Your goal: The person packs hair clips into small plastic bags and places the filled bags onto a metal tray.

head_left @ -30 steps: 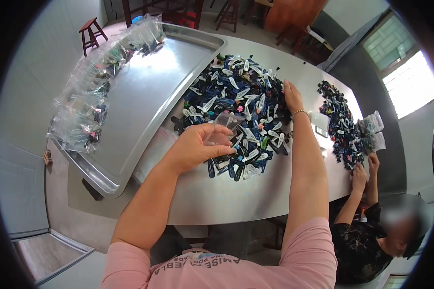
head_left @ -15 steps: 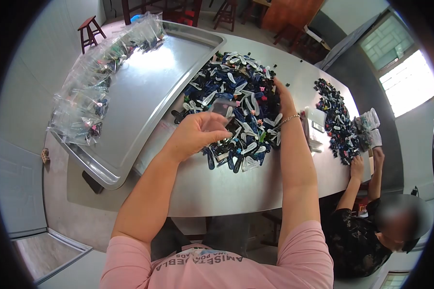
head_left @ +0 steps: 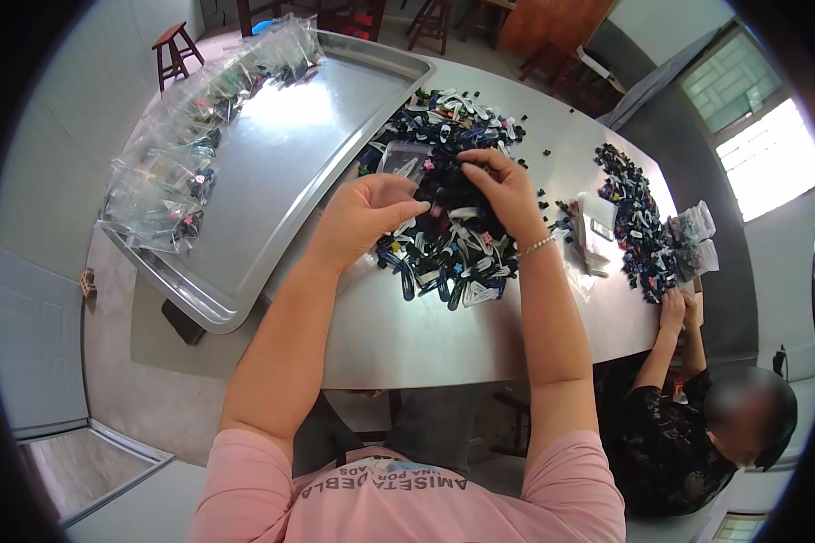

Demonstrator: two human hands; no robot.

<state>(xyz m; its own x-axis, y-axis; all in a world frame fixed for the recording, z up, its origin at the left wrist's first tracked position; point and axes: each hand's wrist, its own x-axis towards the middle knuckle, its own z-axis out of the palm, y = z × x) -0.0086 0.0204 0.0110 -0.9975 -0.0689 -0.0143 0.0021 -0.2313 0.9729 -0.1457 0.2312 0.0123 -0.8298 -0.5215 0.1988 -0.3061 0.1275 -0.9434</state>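
A small clear plastic bag is pinched in my left hand, over the near-left side of a heap of hair clips. The clips are mostly dark blue, black and white, with a few pink and coloured ones among them. My right hand, a bracelet at its wrist, is over the right side of the heap. Its thumb and fingers are drawn together beside dark clips; whatever lies between them is too small to make out.
Left of the heap, a large metal tray carries a row of filled clear bags. To the right are a stack of clear bags and a second clip heap. A co-worker sits at the right edge, hands near two filled bags.
My right hand has moved left from the heap's right edge, closing its fingers, and dark clips have shifted toward the middle. My left hand still holds the bag. The co-worker's hands have come together.
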